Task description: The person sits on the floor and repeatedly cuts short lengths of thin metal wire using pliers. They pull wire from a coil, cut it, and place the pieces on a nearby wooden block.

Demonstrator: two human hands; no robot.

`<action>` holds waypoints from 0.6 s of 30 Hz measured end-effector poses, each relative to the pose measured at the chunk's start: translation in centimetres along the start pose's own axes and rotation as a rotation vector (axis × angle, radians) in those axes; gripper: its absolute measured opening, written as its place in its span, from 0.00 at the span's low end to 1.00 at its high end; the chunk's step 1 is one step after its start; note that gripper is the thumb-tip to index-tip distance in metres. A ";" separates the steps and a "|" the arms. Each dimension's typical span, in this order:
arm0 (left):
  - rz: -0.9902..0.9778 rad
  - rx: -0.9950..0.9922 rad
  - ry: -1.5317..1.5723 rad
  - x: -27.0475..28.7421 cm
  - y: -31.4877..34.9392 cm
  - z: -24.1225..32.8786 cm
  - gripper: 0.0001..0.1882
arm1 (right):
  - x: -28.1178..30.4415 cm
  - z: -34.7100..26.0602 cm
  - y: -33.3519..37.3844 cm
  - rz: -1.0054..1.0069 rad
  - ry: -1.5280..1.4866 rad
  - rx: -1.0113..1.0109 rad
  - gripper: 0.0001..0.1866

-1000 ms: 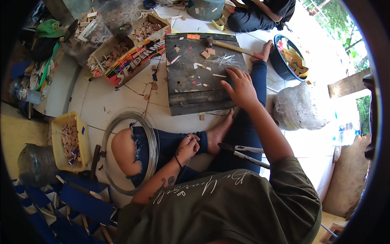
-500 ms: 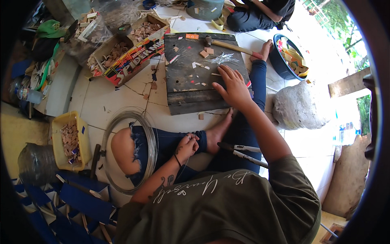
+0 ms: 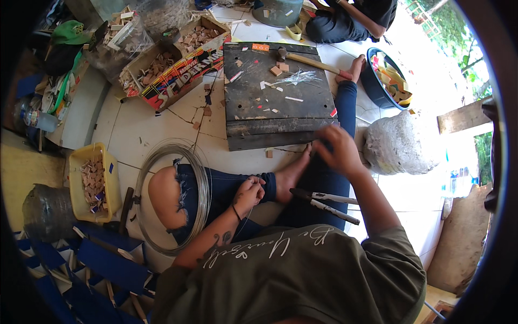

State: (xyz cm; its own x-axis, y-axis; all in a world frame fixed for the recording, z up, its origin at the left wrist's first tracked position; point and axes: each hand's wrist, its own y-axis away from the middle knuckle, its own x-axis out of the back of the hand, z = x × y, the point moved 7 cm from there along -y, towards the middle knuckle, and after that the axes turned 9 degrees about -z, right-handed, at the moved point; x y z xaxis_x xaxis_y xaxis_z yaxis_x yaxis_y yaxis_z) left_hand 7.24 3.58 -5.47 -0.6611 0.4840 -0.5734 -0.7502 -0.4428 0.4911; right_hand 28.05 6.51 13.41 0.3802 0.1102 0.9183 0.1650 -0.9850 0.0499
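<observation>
Above my right shin, close to the black box (image 3: 280, 133), hovers my right hand (image 3: 342, 153), its bent fingers apart from the thumb and nothing seen in them. My left hand (image 3: 250, 195) rests by my left shin, closed on a thin wire (image 3: 258, 186). A large coil of wire (image 3: 141, 186) lies around my bent left knee. On my lap are pliers (image 3: 333, 198) with white-wrapped handles, their dark jaws pointing left. The box top carries a pile of short cut wires (image 3: 299, 78), a hammer (image 3: 315, 62) and small wooden blocks (image 3: 279, 69).
Left of the box stands a printed carton (image 3: 183, 81) of wooden pieces; a yellow bin (image 3: 115, 189) holds more. Blue panels (image 3: 116, 264) lie lower left. To the right are a blue basin (image 3: 372, 89) of scraps and a wrapped bundle (image 3: 399, 141). Another person (image 3: 345, 24) sits beyond.
My right hand has drawn back from the box top toward me, over my right shin. My left hand keeps hold of the wire in the same place.
</observation>
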 end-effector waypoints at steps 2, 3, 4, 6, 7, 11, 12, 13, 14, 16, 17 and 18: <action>0.016 0.015 0.023 -0.2 0.6 0.4 0.11 | -2.2 -0.9 3.7 -0.240 0.071 0.009 0.28; -0.023 -0.016 0.055 -0.7 0.9 0.9 0.12 | -3.3 -1.4 5.9 -0.326 0.140 -0.002 0.32; -0.049 -0.033 0.078 -1.2 1.3 1.3 0.14 | -4.0 -2.1 8.0 -0.338 0.121 -0.003 0.39; -0.107 -0.030 0.078 -2.2 2.3 1.7 0.17 | -5.3 -2.2 12.1 -0.443 0.413 -0.089 0.38; -0.139 -0.014 0.058 -2.7 2.9 1.8 0.18 | -5.5 -2.0 13.5 -0.441 0.326 -0.116 0.38; -0.243 0.080 -0.053 -4.5 4.6 0.7 0.18 | -5.7 -0.9 16.7 -0.490 0.218 -0.260 0.33; -0.245 0.095 -0.058 -4.7 5.1 0.2 0.18 | -5.7 -0.6 17.0 -0.509 0.205 -0.299 0.31; -0.246 0.109 -0.062 -4.8 5.6 -0.4 0.18 | -5.9 -0.3 17.1 -0.556 0.227 -0.329 0.30; -0.243 0.123 -0.065 -5.0 6.2 -1.0 0.18 | -6.2 0.1 17.2 -0.619 0.256 -0.362 0.28; -0.297 0.090 -0.181 -4.9 7.1 -1.4 0.16 | -6.6 0.5 17.3 -0.667 0.278 -0.406 0.25; -0.325 0.050 -0.235 -4.9 7.7 -1.3 0.15 | -6.7 0.6 17.2 -0.654 0.268 -0.414 0.23; -0.313 0.077 -0.312 -4.7 8.5 -1.8 0.15 | -6.9 0.5 17.0 -0.625 0.262 -0.393 0.22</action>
State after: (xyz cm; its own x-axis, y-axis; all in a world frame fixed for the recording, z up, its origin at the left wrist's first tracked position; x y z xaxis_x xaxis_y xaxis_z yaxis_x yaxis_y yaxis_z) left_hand 4.04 -3.78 0.24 -0.3666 0.7956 -0.4824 -0.9059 -0.1871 0.3799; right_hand 28.72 -10.97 7.67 0.0881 0.6729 0.7345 -0.0756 -0.7307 0.6785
